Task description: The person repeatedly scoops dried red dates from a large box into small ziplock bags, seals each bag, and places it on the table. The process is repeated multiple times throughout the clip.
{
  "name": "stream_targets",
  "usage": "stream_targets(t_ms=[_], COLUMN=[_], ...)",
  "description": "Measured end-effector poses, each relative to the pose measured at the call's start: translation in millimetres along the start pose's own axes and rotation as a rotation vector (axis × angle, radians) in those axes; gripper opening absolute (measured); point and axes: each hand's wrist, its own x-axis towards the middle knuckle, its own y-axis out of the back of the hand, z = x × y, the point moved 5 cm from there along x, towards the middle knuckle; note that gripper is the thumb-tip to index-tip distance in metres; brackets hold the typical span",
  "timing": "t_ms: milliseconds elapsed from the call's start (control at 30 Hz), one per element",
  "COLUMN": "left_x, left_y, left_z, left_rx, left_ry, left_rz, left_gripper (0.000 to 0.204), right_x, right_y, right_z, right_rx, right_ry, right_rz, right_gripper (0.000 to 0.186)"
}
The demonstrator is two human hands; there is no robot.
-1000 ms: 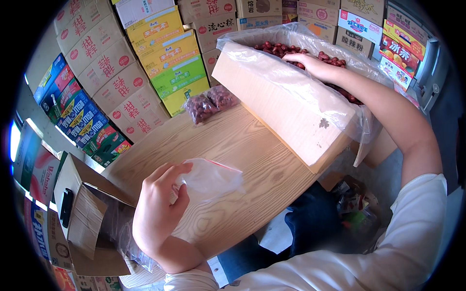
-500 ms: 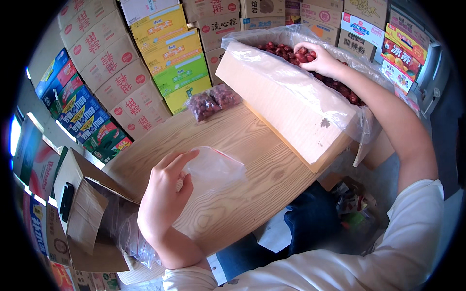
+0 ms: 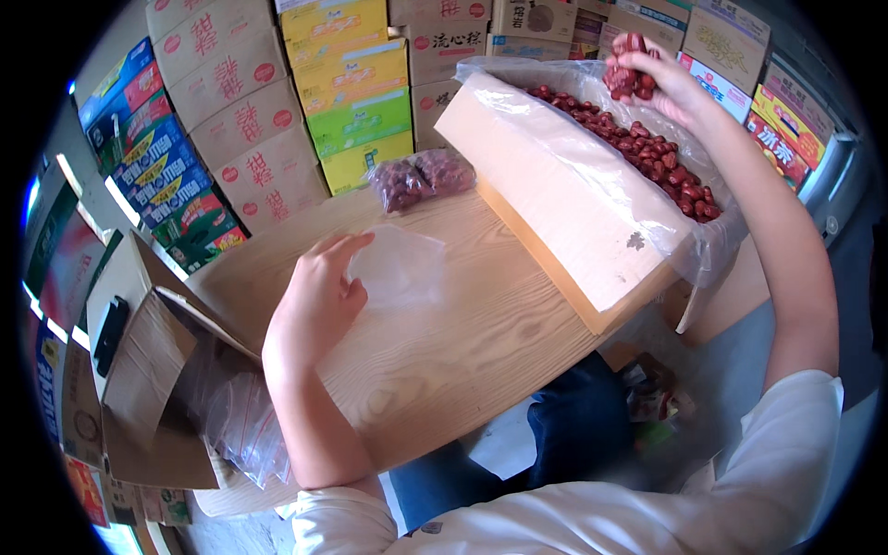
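Observation:
My right hand (image 3: 678, 88) is raised above the far right side of a large carton (image 3: 564, 194), its fingers closed round a handful of red dates (image 3: 633, 76). More red dates (image 3: 661, 157) fill that carton, which has a clear plastic liner (image 3: 532, 116) folded over its rim. Above the wooden table (image 3: 444, 370), my left hand (image 3: 319, 291) grips a small clear plastic bag (image 3: 404, 266) by its edge, between thumb and fingers. No dates show inside this bag. Two filled bags of dates (image 3: 421, 178) lie on the table beyond it, beside the carton.
An open cardboard box (image 3: 153, 398) stands at the left, with several flat clear zip bags (image 3: 250, 425) spilling from it. Stacked cartons (image 3: 245, 120) line the back. On the floor below the date carton sits a container of wrappers (image 3: 652, 393).
My right hand has lifted a handful of dates out of the carton, upward and to the right. My left hand keeps the clear bag, now slightly higher in view.

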Motion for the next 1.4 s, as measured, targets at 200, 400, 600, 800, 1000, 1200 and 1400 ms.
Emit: stream_targets(t_ms=[200,400,600,800,1000,1200,1400], left_x=[7.1,16.2,26.6,35.8,37.3,37.7,37.7], left_y=[-1.2,-5.8,-9.0,-18.2,-19.6,-20.8,-16.1], left_z=[-18.3,-35.5,-54.1,-69.9,-57.4,-59.8,-58.0], left_rx=[-0.015,-0.108,-0.272,-0.272,-0.366,-0.381,-0.308], left_ry=[0.035,0.102,0.134,0.179,0.148,0.223,0.243], left_rz=[0.043,0.065,0.043,0.097,0.126,0.099,0.107], left_gripper=[0.055,0.060,0.066,0.052,0.032,0.034,0.039], right_x=[4.2,-44.5,-58.0,-67.5,-64.0,-63.7,-61.0], right_y=[-134.7,-274.9,-327.8,-352.6,-372.2,-382.2,-384.6], right_z=[-43.1,-13.0,14.4,34.5,39.5,36.9,35.8], right_rx=[0.551,0.624,0.570,0.527,0.560,0.605,0.614], right_ry=[-0.262,-0.333,-0.419,-0.499,-0.577,-0.572,-0.584], right_rz=[-0.202,-0.600,-0.427,-0.299,-0.225,-0.292,-0.450], right_gripper=[0.024,0.024,0.022,0.026,0.024,0.018,0.015])
